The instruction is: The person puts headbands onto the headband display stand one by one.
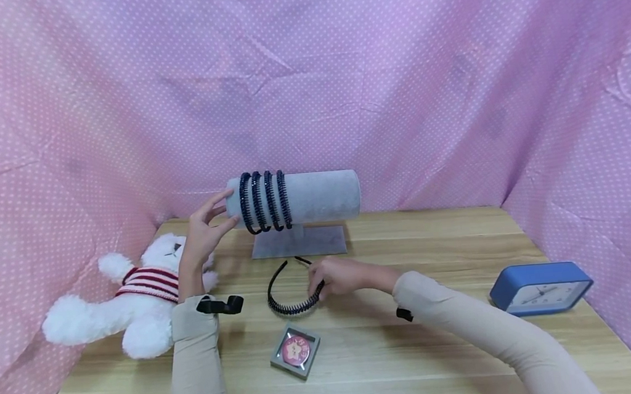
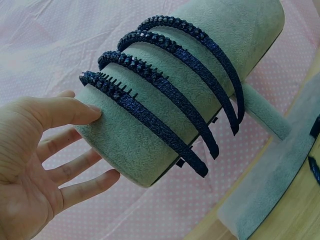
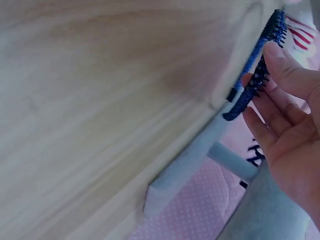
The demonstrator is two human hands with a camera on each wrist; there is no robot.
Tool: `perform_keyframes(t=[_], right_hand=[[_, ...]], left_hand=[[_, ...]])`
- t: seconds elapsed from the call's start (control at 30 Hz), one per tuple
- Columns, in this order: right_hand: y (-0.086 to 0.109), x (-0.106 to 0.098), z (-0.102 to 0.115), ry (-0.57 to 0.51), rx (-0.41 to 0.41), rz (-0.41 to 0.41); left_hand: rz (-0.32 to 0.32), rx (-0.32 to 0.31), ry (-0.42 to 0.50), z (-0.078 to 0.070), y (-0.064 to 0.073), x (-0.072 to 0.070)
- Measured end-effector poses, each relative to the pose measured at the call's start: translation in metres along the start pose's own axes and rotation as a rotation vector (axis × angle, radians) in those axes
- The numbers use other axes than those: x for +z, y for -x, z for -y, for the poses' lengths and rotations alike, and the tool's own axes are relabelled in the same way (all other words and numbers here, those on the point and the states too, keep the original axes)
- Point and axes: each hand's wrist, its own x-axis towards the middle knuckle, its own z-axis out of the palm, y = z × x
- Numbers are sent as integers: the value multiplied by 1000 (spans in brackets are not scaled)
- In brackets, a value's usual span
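At left of centre in the head view, the left hand (image 1: 203, 233) rests open fingers on the end of the grey velvet roll (image 1: 315, 196), steadying it beside four mounted headbands (image 1: 264, 201). Lower centre, the right hand (image 1: 335, 277) pinches the loose headband (image 1: 289, 289) lying on the table (image 1: 416, 350). The pickup seems underway; next it needs lifting and spreading over the roll.

Left hand (image 1: 202, 230) raised, forearm upright, fingers (image 2: 65, 112) straight and spread, thumb extended. Right hand (image 1: 335, 277) low, palm down, forearm reaching inward from right, fingers (image 3: 280, 65) curled in pinch.
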Motion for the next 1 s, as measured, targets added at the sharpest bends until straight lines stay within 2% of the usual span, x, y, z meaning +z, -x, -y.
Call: perform_keyframes(t=[0.37,0.67,1.0], right_hand=[[11,-28,3,-104,9,-97],[20,-47,-2,-222,66,-107],[34,-66,-7,-276,119,-108]], left_hand=[[-1,13,3,1,0,0],[-1,14,6,-1,0,0],[-4,6,8,-2,1,0]])
